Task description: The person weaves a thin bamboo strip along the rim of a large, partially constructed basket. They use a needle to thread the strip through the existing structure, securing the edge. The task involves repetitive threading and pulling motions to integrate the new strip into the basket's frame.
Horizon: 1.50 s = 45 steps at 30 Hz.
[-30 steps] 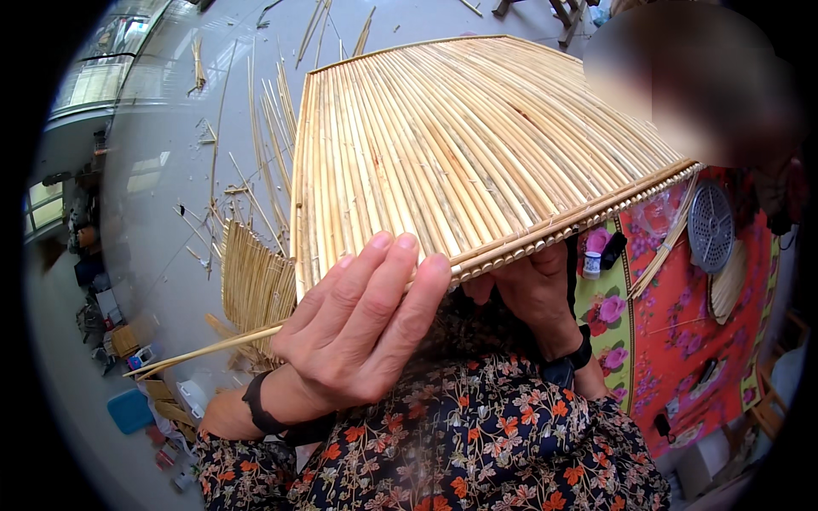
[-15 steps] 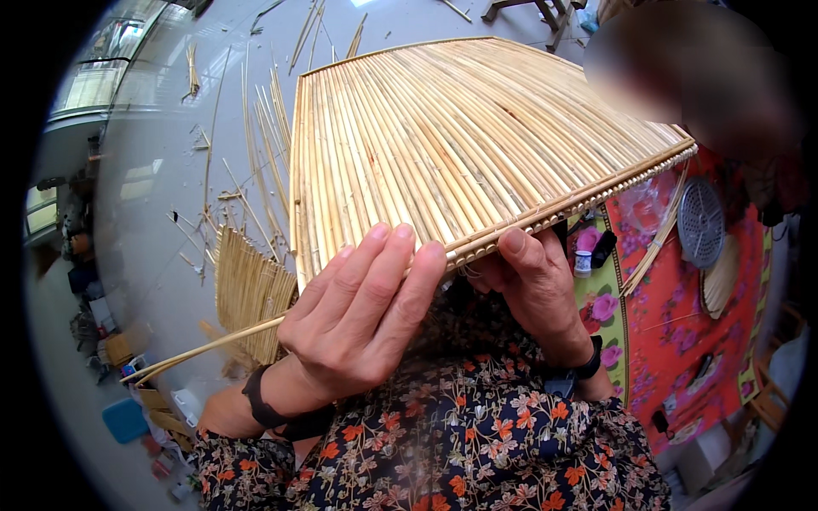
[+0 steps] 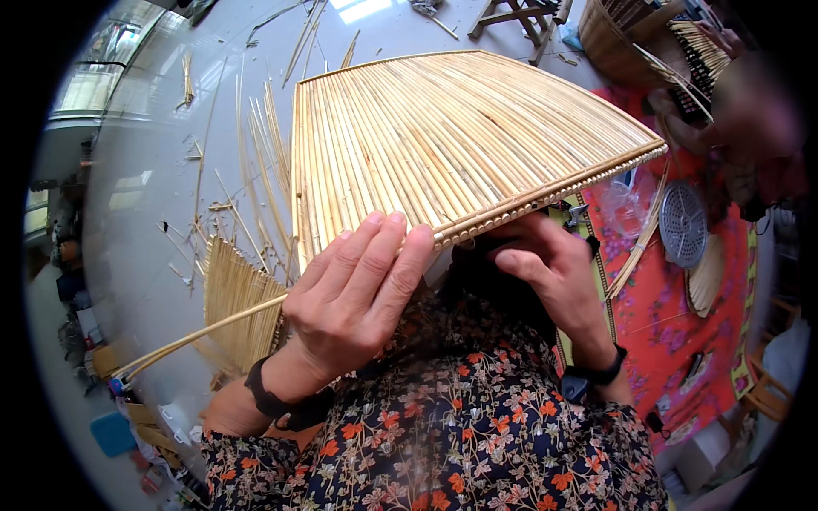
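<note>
A fan-shaped panel of pale reed stalks [image 3: 443, 145], bound along its edges, tilts in front of me. My left hand [image 3: 349, 285] grips its near left corner, fingers across the top and thumb hidden. A few long thin reed stalks [image 3: 204, 332] stick out leftward from behind that hand. Just below the panel's near edge is my right hand [image 3: 554, 277], its fingers curled in under the edge and its thumb bent toward them. The fingertips, and whatever they pinch, are hidden in shadow. Along that edge runs a row of cut stalk ends.
A smaller reed panel [image 3: 239, 298] stands at the left, with loose reed stalks [image 3: 264, 162] strewn over the floor. To the right, a red flowered cloth [image 3: 665, 341] bears a round grey perforated disc [image 3: 683, 223] and a reed bundle [image 3: 639, 247]. Another person's arm [image 3: 677, 128] shows beyond, near a basket [image 3: 618, 43].
My right thumb has come off the panel's near edge, and the hand has shifted right and lower beneath it. The panel's right end has moved left. The other person has drawn back to the right.
</note>
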### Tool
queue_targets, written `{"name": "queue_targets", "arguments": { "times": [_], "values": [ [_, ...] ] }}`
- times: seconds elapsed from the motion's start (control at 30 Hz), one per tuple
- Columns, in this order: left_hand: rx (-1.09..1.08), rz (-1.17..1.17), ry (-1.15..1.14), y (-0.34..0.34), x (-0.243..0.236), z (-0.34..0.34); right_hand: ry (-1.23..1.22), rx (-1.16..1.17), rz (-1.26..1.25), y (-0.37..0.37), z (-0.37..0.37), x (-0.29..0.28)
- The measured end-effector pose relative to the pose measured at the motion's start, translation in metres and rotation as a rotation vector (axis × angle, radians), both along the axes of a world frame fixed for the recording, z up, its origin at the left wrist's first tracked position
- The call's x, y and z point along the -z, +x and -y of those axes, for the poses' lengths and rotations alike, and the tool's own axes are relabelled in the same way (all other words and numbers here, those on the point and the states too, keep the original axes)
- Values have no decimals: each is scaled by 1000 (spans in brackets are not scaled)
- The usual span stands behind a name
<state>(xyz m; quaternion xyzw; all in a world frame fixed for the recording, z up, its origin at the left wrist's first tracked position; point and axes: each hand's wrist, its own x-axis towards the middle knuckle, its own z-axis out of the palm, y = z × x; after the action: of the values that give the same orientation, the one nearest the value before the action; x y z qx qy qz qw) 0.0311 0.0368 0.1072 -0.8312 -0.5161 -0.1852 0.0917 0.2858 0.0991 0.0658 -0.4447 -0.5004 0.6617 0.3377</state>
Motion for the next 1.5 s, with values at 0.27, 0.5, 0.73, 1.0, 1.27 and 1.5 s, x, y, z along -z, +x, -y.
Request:
{"name": "queue_targets", "arguments": {
  "times": [0.27, 0.5, 0.73, 1.0, 1.27, 1.5],
  "values": [
    [2, 19, 26, 0, 8, 5, 962, -266, 282, -29, -46, -27],
    [-13, 38, 75, 4, 17, 10, 1037, -512, 280, -41, -66, -12],
    [-16, 48, 94, -4, 13, 5, 1391, -493, 231, -60, -73, -13],
    [19, 57, 114, -16, 6, 12, 1281, -523, 209, -67, -63, -28],
    [96, 23, 115, -14, 28, 17, 1365, -240, -26, -90, -53, -69],
    [40, 17, 152, -12, 32, 23, 215, -544, -68, -78, -68, -109]
  ]
}}
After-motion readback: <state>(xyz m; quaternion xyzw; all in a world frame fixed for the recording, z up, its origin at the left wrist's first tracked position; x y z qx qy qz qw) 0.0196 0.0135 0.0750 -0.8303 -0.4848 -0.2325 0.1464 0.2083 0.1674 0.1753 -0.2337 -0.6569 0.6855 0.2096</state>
